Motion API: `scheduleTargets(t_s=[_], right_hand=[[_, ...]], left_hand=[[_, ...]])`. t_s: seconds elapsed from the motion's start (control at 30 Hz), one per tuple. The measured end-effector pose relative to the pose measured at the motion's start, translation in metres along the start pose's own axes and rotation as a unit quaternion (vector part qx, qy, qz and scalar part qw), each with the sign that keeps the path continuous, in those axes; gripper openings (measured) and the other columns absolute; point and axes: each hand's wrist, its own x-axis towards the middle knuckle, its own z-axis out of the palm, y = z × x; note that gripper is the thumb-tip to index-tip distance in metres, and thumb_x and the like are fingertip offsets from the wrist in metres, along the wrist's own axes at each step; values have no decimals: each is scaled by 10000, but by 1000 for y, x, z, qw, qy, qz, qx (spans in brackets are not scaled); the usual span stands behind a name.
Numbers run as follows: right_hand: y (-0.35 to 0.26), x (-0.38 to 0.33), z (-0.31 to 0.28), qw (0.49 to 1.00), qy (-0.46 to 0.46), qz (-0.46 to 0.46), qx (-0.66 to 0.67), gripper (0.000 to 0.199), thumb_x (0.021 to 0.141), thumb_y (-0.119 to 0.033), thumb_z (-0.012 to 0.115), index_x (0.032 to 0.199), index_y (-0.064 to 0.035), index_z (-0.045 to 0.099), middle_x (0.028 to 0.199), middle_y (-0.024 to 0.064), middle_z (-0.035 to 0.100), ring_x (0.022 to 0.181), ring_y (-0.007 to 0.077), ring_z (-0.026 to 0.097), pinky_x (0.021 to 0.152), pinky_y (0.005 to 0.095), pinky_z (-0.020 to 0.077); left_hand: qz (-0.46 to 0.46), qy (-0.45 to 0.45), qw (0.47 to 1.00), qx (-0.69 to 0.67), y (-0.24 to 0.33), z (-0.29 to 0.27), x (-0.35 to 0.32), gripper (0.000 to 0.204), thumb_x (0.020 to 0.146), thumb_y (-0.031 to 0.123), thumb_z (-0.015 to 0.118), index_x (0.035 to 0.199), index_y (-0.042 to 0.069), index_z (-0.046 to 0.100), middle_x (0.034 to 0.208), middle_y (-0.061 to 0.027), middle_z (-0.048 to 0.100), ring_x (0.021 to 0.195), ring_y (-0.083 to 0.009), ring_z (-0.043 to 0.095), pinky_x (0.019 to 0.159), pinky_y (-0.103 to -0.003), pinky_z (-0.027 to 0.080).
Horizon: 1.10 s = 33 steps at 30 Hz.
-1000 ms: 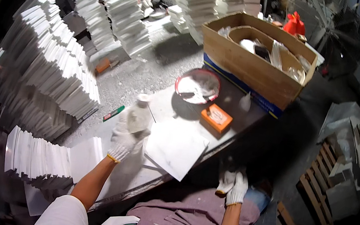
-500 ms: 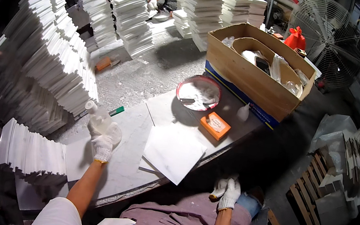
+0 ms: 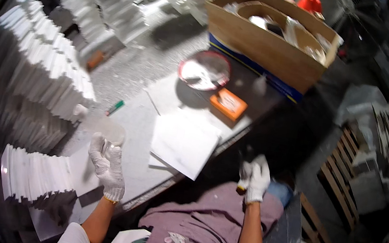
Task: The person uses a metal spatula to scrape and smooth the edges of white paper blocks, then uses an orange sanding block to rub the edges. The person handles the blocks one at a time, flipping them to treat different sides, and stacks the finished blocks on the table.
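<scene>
My left hand [image 3: 108,168], in a white knit glove, is over the pale tabletop [image 3: 146,127] with its fingers loosely bent and apart. Just beyond the fingertips lies a translucent bottle [image 3: 105,127], its cap end toward the left stacks; it looks free of the hand. My right hand [image 3: 259,181], gloved too, is by my lap below the table edge. It is closed against a white knit piece with a yellowish-brown edge [image 3: 244,176], perhaps another glove. A dark blurred shape shows above that; its kind is unclear. White square tiles [image 3: 185,143] lie between the hands.
A red-rimmed bowl of white stuff [image 3: 204,71], an orange box [image 3: 229,103] and a green-capped item [image 3: 116,106] sit on the table. Beyond stands a large carton [image 3: 266,42]. Tall tile stacks [image 3: 45,56] line the left; a wooden pallet [image 3: 342,174] is at right.
My left hand has drawn back from the bottle and let it go. My right hand has risen slightly. The view has shifted, with table things appearing higher and further left.
</scene>
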Motion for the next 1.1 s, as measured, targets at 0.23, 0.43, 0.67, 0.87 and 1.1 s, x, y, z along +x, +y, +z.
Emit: scheduleTargets(t_s=[0.23, 0.43, 0.67, 0.87, 1.1], right_hand=[[-80, -26, 37, 943, -91, -225, -228, 375, 919, -39, 619, 1294, -29, 604, 1150, 128, 646, 1050, 206, 637, 920, 297, 501], [-122, -28, 80, 793, -154, -437, -396, 277, 823, -45, 725, 1095, -95, 731, 843, 78, 654, 777, 194, 657, 734, 305, 534], [-118, -20, 103, 662, -193, -504, -520, 241, 829, -148, 665, 1058, -207, 713, 773, 15, 592, 637, 202, 594, 564, 342, 474], [-117, -21, 106, 606, -229, -484, -588, 207, 833, -157, 629, 1029, -201, 675, 724, 9, 546, 593, 191, 575, 516, 341, 460], [-129, -21, 128, 541, -224, -500, -638, 154, 835, -165, 617, 988, -170, 625, 776, 18, 550, 654, 182, 593, 552, 329, 466]], left_hand=[[255, -333, 881, 220, 38, 109, 0, 365, 806, 149, 713, 1157, 69, 650, 1236, -176, 593, 1176, -374, 540, 1014, -464, 431], [215, -337, 856, 329, 14, 140, -4, 396, 874, 277, 635, 1229, 102, 624, 1323, -214, 516, 1257, -446, 426, 1071, -527, 329], [213, -351, 851, 327, 18, 140, 0, 409, 876, 294, 636, 1244, 115, 627, 1338, -204, 510, 1256, -447, 428, 1075, -533, 322], [210, -346, 853, 330, 15, 141, 2, 397, 864, 286, 648, 1225, 122, 635, 1330, -191, 512, 1253, -436, 431, 1075, -528, 328], [219, -334, 865, 303, 10, 142, 1, 372, 839, 263, 680, 1184, 124, 670, 1313, -188, 527, 1261, -416, 442, 1080, -540, 318]])
